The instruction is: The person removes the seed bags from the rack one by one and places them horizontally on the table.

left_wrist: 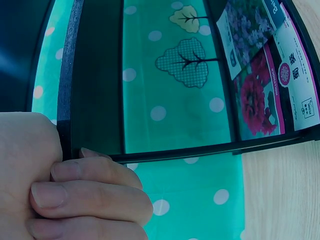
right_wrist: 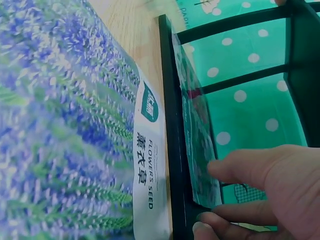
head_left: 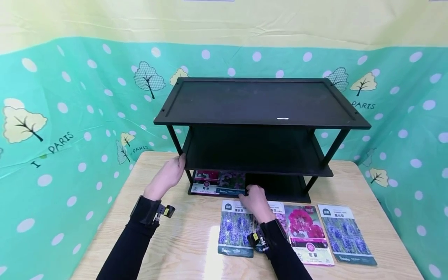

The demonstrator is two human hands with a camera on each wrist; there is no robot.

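Note:
My left hand point(head_left: 168, 175) grips the front left corner of the middle board of a black three-tier shelf rack point(head_left: 259, 103); in the left wrist view its fingers point(left_wrist: 95, 197) curl at the corner. On the bottom board lie two seed packets side by side: a magenta-flower packet point(head_left: 205, 182) at the left end, and a purple-flower packet point(head_left: 231, 182) beside it. My right hand point(head_left: 257, 200) reaches to the right edge of that purple-flower packet. In the right wrist view the thumb lies over the packet's edge, the fingertips lower beside it, apart from the thumb.
On the wooden table point(head_left: 182, 237) in front of the rack lie a lavender packet point(head_left: 235, 229), a pink-flower packet point(head_left: 278, 208) partly under the right arm, a magenta-flower packet point(head_left: 308, 233) and another lavender packet point(head_left: 347, 233). A green dotted curtain point(head_left: 87, 116) surrounds the table.

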